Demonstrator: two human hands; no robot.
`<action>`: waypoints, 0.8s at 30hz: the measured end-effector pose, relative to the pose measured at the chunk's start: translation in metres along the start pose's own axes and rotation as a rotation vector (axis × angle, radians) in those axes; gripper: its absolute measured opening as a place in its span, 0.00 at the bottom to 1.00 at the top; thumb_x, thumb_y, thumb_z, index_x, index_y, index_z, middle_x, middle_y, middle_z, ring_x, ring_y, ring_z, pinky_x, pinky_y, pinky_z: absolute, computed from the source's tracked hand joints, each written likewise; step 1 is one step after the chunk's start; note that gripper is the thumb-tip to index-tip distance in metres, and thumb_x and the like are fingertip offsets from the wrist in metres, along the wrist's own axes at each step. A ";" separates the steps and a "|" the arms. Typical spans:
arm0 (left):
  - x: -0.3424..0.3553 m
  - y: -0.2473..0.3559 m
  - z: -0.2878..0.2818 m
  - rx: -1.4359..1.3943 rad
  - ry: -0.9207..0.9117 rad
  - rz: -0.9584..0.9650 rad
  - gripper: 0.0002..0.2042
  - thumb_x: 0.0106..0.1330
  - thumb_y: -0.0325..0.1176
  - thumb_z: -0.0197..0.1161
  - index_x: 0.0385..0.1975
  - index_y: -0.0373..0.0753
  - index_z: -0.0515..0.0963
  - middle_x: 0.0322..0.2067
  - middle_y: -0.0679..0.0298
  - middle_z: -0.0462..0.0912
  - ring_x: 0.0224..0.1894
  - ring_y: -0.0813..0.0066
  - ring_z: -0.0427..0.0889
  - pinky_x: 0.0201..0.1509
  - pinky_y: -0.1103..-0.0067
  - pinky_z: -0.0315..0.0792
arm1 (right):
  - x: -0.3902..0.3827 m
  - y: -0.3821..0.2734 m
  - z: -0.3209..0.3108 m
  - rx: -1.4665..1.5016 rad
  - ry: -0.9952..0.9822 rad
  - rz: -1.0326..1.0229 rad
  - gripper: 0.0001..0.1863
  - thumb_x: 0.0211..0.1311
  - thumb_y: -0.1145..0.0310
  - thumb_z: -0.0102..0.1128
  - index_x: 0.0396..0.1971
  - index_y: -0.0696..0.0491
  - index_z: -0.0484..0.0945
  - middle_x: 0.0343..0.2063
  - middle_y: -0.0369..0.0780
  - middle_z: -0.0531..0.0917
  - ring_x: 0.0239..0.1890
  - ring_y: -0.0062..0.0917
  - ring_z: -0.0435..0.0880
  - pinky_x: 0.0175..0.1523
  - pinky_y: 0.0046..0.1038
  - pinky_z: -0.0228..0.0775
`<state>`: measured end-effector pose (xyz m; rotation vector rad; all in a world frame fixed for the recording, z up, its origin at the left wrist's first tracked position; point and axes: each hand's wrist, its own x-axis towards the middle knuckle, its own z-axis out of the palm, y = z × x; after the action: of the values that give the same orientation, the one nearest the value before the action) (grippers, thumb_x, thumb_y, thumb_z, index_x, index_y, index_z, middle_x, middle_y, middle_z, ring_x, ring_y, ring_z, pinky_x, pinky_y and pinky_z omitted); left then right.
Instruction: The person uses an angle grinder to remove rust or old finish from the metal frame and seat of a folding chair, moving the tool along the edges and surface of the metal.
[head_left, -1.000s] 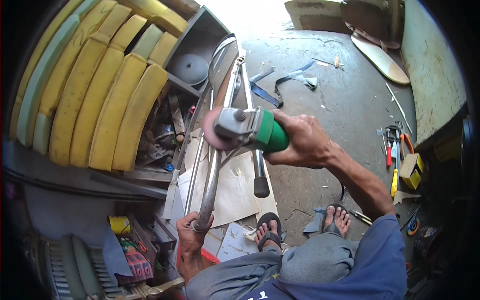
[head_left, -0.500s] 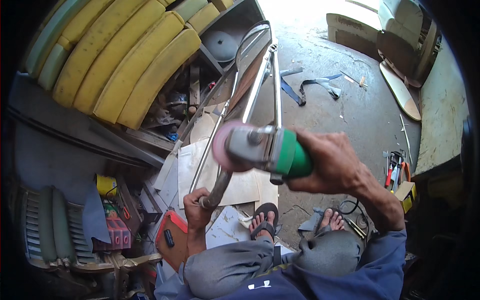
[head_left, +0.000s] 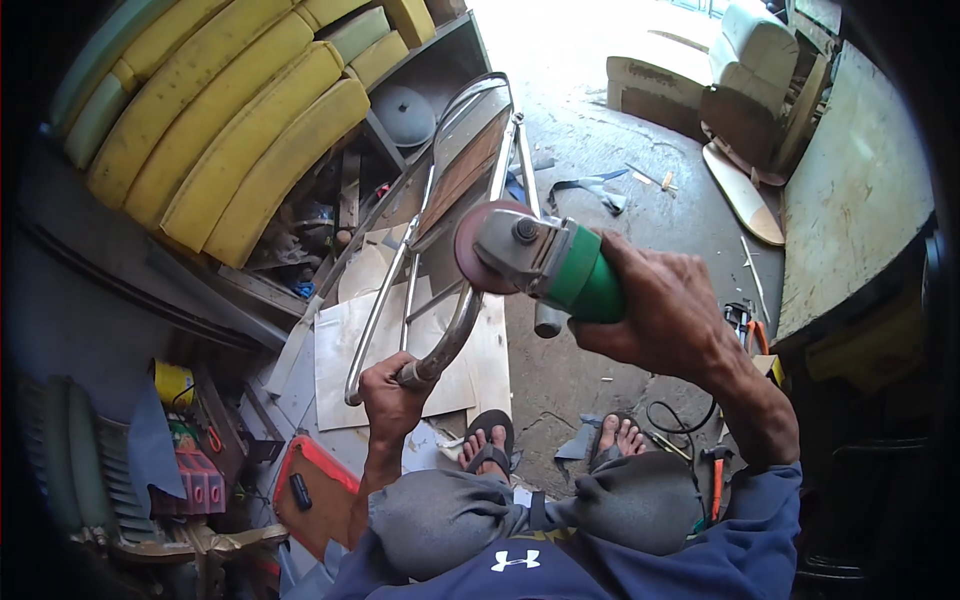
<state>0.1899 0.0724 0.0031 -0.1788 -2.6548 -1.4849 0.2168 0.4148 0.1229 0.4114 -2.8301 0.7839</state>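
Grey-trousered knees and sandalled feet (head_left: pixel 545 440) nearest, at 6 o'clock. Left hand (head_left: pixel 392 392) closed tight round bent near end of metal tube frame (head_left: pixel 455 235); long axis running from that grip toward 12–1 o'clock, far end leaning at shelving. Right hand (head_left: pixel 665 315) wrapped fully round green angle grinder (head_left: pixel 545 262), raised clear of frame, reddish disc (head_left: pixel 480 245) facing 9 o'clock, close beside frame's right rail; touching or not, cannot tell. Right hand nearer the mid-rail. Plywood sheets (head_left: pixel 350 345) on floor under frame. Yellow foam cushions (head_left: pixel 215 135) stacked at 10–11 o'clock. Pliers (head_left: pixel 742 325) at 3 o'clock.
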 end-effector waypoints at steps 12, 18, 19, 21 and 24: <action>0.011 0.018 0.024 0.134 -0.004 0.019 0.16 0.55 0.45 0.78 0.23 0.39 0.82 0.14 0.58 0.75 0.18 0.67 0.75 0.26 0.68 0.69 | -0.031 -0.033 -0.011 -0.191 0.090 0.071 0.38 0.46 0.60 0.77 0.58 0.57 0.74 0.36 0.50 0.87 0.33 0.42 0.89 0.38 0.39 0.82; 0.029 0.063 0.043 0.315 -0.046 0.044 0.16 0.52 0.52 0.77 0.26 0.46 0.85 0.19 0.54 0.81 0.26 0.47 0.83 0.30 0.62 0.72 | -0.063 -0.044 -0.002 -0.216 0.210 0.123 0.39 0.47 0.60 0.77 0.60 0.55 0.71 0.34 0.48 0.86 0.31 0.41 0.89 0.35 0.39 0.82; 0.031 0.067 0.046 0.341 -0.053 0.043 0.16 0.53 0.52 0.77 0.26 0.46 0.86 0.19 0.54 0.81 0.26 0.48 0.83 0.30 0.62 0.72 | -0.067 -0.041 -0.001 -0.226 0.259 0.153 0.40 0.48 0.59 0.76 0.61 0.55 0.70 0.33 0.49 0.86 0.30 0.41 0.89 0.34 0.40 0.82; 0.033 0.071 0.053 0.388 -0.064 0.061 0.16 0.54 0.54 0.75 0.26 0.48 0.86 0.20 0.55 0.82 0.28 0.47 0.84 0.32 0.60 0.73 | -0.070 -0.037 -0.001 -0.196 0.311 0.189 0.39 0.49 0.60 0.76 0.61 0.57 0.71 0.35 0.49 0.86 0.32 0.42 0.90 0.36 0.41 0.82; 0.037 0.073 0.067 0.405 -0.088 0.075 0.17 0.54 0.56 0.74 0.27 0.50 0.86 0.22 0.56 0.83 0.29 0.47 0.85 0.33 0.59 0.73 | -0.077 -0.037 0.002 -0.198 0.280 0.201 0.38 0.50 0.59 0.75 0.61 0.58 0.72 0.34 0.50 0.86 0.31 0.41 0.90 0.36 0.40 0.82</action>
<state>0.1623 0.1691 0.0348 -0.3114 -2.9106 -0.9099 0.3008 0.4000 0.1204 -0.0131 -2.6733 0.5366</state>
